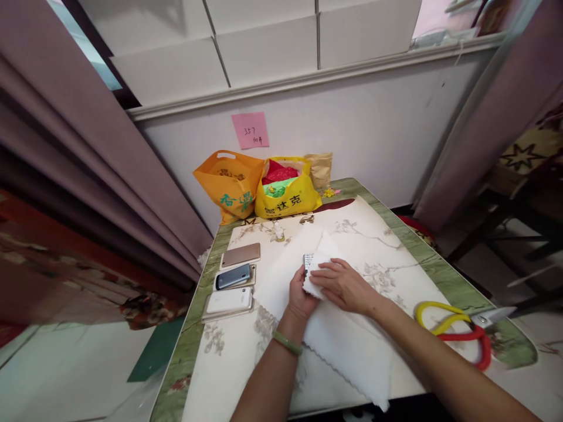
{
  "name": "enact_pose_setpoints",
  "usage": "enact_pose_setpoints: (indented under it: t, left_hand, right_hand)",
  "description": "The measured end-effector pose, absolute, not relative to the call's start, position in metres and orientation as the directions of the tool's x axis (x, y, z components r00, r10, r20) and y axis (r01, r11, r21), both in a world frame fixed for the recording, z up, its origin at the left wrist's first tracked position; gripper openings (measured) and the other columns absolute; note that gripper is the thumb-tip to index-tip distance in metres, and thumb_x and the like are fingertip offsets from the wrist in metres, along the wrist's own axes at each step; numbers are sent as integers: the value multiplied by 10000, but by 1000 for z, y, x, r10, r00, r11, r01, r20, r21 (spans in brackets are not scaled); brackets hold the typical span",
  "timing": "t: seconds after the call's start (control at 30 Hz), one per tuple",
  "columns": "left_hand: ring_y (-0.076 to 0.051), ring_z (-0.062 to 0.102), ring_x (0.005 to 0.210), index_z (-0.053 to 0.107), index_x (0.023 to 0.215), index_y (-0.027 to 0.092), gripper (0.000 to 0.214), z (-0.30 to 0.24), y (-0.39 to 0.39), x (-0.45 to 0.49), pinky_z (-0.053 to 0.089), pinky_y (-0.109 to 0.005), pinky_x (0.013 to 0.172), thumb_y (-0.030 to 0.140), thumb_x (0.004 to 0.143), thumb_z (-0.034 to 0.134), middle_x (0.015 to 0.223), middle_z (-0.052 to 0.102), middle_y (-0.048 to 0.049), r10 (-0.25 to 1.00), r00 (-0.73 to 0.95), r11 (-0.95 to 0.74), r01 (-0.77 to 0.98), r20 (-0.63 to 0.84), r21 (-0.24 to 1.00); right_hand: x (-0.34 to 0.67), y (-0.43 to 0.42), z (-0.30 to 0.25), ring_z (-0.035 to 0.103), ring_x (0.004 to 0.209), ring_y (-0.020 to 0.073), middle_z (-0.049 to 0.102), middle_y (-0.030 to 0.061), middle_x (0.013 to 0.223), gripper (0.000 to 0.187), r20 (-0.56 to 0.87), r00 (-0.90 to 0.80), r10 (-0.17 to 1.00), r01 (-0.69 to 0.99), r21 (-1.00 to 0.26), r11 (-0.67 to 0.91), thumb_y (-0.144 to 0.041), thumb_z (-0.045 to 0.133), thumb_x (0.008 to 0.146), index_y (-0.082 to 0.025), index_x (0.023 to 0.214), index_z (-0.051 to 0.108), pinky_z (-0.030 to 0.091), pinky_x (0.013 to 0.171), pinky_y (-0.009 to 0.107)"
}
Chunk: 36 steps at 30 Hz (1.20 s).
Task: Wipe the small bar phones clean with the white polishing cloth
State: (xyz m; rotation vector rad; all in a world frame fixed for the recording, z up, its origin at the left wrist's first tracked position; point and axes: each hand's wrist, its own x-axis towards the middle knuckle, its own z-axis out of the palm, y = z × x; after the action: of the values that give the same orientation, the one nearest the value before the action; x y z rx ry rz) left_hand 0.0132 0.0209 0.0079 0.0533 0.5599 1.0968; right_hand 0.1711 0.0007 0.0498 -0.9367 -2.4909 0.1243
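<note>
My left hand (302, 293), with a green bangle at its wrist, is closed around a small keypad phone (308, 262) over the middle of the table. The phone's rows of keys show at its far left corner; the rest is hidden. My right hand (345, 284) presses a folded part of a white cloth (352, 346) against the phone, its fingers close together. The remaining cloth lies spread under both hands. To the left of my hands, several phones lie in a column: a gold one (241, 255), a blue-grey one (233, 278) and a white one (229, 300).
Large scissors (457, 328) with yellow and red handles lie at the right edge. An orange bag (231, 184), a yellow bag (285, 196) and a brown paper pouch (320, 170) stand at the back. A small bottle (278, 231) is on the table cover (382, 252).
</note>
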Motion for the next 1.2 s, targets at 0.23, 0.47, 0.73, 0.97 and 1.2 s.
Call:
enact_pose_setpoints:
  t: [0.23,0.47,0.73,0.97,1.2]
  left_hand:
    - [-146,676,814,655,999,109,225,6,24,18,526,-255,789,199,881,486,909,711,-90,870,317,427,-867,-377,256]
    - [-130,670,732,662,974,108,191,18,21,19,534,-242,767,181,873,518,862,712,-67,867,258,410,-855,-427,316]
    - [-145,689,791,668,930,96,203,18,22,21,527,-245,820,211,900,503,869,725,-92,862,237,383,-884,-448,269]
    - [-199,691,735,660,853,69,310,16,18,18,550,-310,780,365,858,567,760,707,-115,800,342,518,-809,-494,277]
    - [-175,686,888,658,1024,103,254,15,21,25,510,-289,892,280,871,557,983,722,-95,861,242,409,-852,-447,327]
  right_hand:
    - [158,28,32,501,1240,238,638,9,1265,310,455,-464,760,770,-217,600,-352,488,956,-298,1238,608,267,1086,479]
    - [166,25,-4,509,1235,246,662,66,1218,315,604,-273,749,835,-238,496,-330,485,959,-218,1223,615,254,1107,483]
    - [164,23,4,539,1216,208,626,60,1279,407,651,-420,632,660,-259,705,-184,425,940,-257,1324,539,329,1094,477]
    - [162,11,12,538,1228,191,627,32,1280,374,600,-625,499,368,-337,867,-288,487,910,-268,1271,584,350,1088,430]
    - [158,17,13,276,1414,284,383,90,1496,606,462,-447,766,719,-324,615,-434,425,958,-220,1502,266,145,1146,577]
